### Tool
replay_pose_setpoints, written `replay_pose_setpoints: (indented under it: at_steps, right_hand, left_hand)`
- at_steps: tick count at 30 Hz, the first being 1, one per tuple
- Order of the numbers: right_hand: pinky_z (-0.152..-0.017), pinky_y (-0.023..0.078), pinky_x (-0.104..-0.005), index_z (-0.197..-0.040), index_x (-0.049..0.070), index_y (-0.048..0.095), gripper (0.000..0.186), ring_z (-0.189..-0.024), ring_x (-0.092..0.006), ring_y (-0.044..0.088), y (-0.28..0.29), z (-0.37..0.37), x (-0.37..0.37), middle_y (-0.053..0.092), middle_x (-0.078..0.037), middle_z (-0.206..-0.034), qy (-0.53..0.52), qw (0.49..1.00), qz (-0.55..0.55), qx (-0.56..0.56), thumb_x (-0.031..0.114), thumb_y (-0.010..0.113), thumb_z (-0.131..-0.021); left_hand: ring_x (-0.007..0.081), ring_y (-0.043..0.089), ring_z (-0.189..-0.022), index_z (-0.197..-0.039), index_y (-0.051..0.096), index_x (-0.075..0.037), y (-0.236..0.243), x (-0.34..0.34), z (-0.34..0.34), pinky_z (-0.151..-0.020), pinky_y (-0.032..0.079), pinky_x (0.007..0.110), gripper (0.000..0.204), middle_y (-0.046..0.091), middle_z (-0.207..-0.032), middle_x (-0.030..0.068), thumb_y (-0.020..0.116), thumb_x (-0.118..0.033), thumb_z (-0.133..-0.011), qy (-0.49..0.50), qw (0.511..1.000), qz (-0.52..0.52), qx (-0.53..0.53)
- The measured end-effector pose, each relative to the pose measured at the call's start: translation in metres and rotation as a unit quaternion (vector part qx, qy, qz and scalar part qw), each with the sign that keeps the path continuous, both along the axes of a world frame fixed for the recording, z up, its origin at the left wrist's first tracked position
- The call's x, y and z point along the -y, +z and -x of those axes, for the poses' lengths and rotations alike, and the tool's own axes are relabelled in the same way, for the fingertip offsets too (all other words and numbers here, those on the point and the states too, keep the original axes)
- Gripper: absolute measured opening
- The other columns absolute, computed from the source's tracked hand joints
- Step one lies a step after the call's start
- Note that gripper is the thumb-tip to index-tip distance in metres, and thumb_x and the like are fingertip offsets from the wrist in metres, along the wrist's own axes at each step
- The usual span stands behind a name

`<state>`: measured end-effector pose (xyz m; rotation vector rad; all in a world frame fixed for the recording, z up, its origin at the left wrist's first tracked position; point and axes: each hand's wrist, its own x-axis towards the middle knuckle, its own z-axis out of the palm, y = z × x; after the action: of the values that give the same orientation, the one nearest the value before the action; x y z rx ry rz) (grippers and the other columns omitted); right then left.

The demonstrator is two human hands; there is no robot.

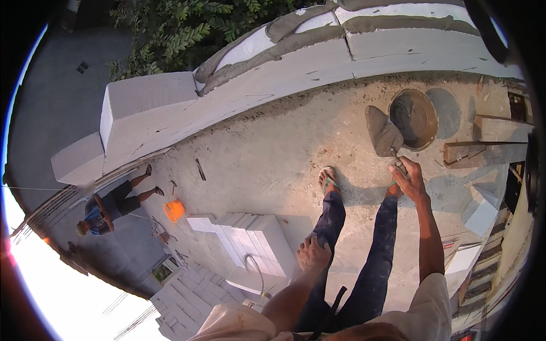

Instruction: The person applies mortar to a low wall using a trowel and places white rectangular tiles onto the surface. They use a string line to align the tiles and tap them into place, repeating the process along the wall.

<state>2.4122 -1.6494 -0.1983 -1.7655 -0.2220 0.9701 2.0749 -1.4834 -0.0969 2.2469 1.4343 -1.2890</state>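
Note:
My right hand grips the handle of a trowel, whose mortar-smeared blade is raised beside a round bucket of wet grey mortar. My left hand rests on my dark trouser leg near the knee, its fingers apart and bent over the cloth, with no tool visible in it. Above, a curved wall of white blocks has grey mortar smeared along its upper courses.
White blocks are stacked left of my legs, beside an orange bucket and scattered tools. A person stands at the far left. Timber beams lie at the right. Leafy branches show beyond the wall.

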Motion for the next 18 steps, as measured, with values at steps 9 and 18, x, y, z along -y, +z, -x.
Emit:
replay_pose_setpoints:
  at_steps: [9, 18]
  right_hand:
    - [-0.064, 0.05, -0.0346, -0.116, -0.005, 0.062, 0.027, -0.069, -0.0165, 0.063, 0.19, 0.019, -0.242, 0.062, -0.01, -0.077, 0.05, 0.968, -0.237, -0.073, 0.018, 0.064, -0.101]
    - [-0.072, 0.06, -0.0465, -0.102, -0.002, 0.056, 0.029, -0.08, -0.0386, 0.073, 0.192, 0.038, -0.37, 0.066, -0.022, -0.094, 0.015, 0.967, -0.098, 0.235, 0.023, 0.071, -0.1]
  left_hand:
    - [0.0373, 0.056, -0.135, -0.148, 0.058, -0.008, 0.005, -0.006, 0.01, -0.113, 0.043, 0.051, 0.063, 0.06, -0.146, 0.0173, 0.061, -0.041, -0.094, 0.031, 0.999, 0.033, -0.001]
    - [0.0377, 0.056, -0.134, -0.149, 0.057, -0.008, 0.003, -0.013, 0.022, -0.112, 0.044, 0.051, 0.063, 0.06, -0.146, 0.0177, 0.059, -0.041, -0.094, 0.038, 0.998, 0.052, 0.001]
